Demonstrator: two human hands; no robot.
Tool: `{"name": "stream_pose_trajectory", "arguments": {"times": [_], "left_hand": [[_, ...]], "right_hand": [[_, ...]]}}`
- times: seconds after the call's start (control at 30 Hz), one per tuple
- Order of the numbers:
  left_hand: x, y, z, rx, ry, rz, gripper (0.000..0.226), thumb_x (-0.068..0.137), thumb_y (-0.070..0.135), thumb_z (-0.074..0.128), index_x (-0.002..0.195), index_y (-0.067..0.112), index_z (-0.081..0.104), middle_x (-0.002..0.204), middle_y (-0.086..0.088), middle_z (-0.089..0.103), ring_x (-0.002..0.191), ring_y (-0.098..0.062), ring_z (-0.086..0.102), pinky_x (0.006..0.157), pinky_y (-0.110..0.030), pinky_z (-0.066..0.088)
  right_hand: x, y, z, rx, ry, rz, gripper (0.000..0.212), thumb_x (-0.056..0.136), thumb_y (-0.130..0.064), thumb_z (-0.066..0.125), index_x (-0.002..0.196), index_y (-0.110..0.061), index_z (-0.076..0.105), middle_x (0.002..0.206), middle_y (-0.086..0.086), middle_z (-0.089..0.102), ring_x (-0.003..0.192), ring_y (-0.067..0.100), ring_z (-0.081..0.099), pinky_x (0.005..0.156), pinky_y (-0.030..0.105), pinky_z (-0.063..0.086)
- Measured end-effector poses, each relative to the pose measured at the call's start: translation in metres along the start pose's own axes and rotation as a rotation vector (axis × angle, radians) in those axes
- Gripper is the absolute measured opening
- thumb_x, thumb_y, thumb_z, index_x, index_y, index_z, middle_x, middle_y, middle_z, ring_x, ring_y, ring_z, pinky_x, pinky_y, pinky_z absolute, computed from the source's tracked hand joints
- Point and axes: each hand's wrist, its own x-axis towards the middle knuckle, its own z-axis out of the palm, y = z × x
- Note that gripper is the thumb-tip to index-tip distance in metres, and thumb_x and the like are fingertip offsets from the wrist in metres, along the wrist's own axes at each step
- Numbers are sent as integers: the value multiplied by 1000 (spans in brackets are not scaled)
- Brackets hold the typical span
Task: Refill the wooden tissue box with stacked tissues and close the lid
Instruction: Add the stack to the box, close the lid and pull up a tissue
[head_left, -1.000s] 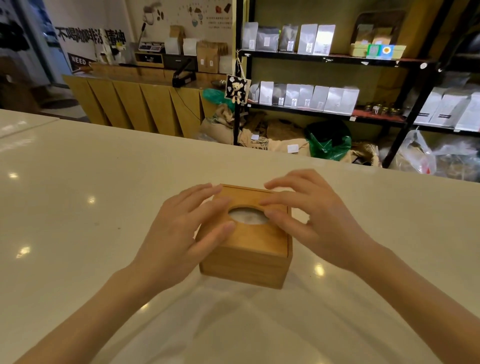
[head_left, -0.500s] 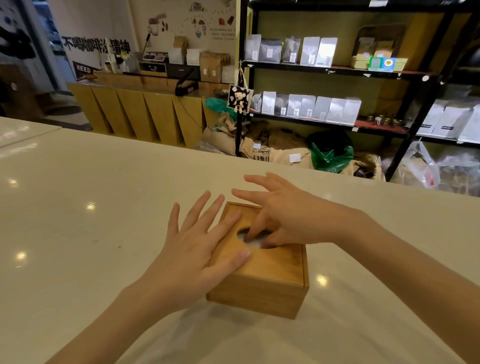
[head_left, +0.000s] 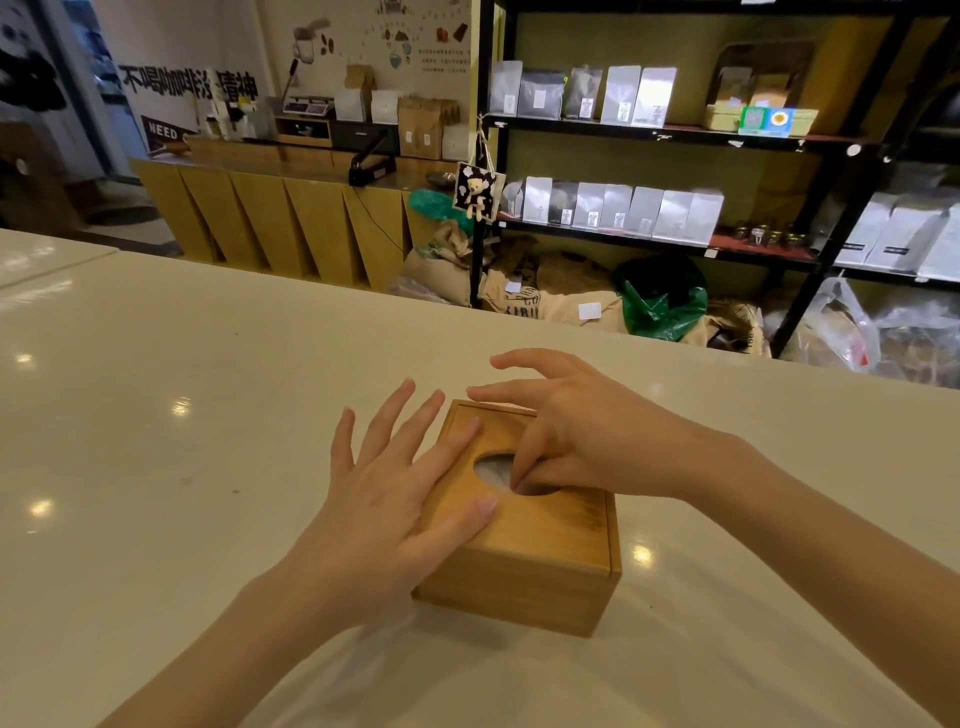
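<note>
Our left hand (head_left: 387, 512) now lies flat and spread along the left side of the lid (head_left: 524, 514), fingers apart, clamped on nothing; a second ago it curled against that edge. The wooden tissue box (head_left: 519, 566) sits on the pale counter (head_left: 156, 467) in front of us, its lid already seated. In the oval opening (head_left: 496, 470) we see white tissue. Our right hand (head_left: 587, 441) has moved from resting on top to dipping thumb and a fingertip together into the opening; whether they pinch tissue we cannot tell. We judge refilling and closing done, with only the first sheet left to draw up.
</note>
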Motion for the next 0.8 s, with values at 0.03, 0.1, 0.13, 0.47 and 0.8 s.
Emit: {"name": "stream_pose_trajectory", "arguments": {"times": [0.03, 0.1, 0.13, 0.47, 0.8], "left_hand": [[0, 0, 0, 5, 5, 2, 80, 53, 84, -15, 128, 59, -4, 154, 20, -9, 131, 5, -33, 106, -35, -28], [0, 0, 0, 9, 9, 4, 81, 53, 84, -16, 128, 58, -3, 154, 20, -9, 131, 5, -33, 106, -35, -28], [0, 0, 0, 3, 12, 5, 82, 53, 85, -15, 129, 57, -2, 154, 19, -8, 131, 5, -33, 106, -34, -28], [1, 0, 0, 10, 19, 34, 90, 57, 83, -14, 138, 50, 3, 154, 19, -7, 128, 8, -34, 104, -27, -29], [13, 1, -14, 38, -50, 118, 82, 64, 80, 11, 137, 45, 25, 153, 21, -7, 120, 14, -35, 103, -26, -26]], "right_hand": [[-1, 0, -1, 6, 10, 3, 14, 82, -36, 62, 84, -33, 76, 147, -17, 35, 138, 8, 6, 109, 28, 9], [-4, -2, -2, 15, 33, -5, 15, 82, -35, 62, 84, -32, 76, 145, -16, 39, 136, 7, 9, 107, 26, 11], [-5, -2, -4, 20, 48, -10, 15, 82, -35, 62, 84, -31, 76, 143, -16, 41, 135, 6, 11, 106, 25, 13], [-16, -18, -10, -96, 197, -85, 17, 81, -28, 54, 82, -22, 70, 105, -1, 68, 114, 21, 53, 92, 32, 33], [-34, -14, -7, 99, 230, 257, 53, 81, -59, 45, 127, -32, 48, 127, -14, 51, 110, -3, 36, 94, 20, 35]]}}
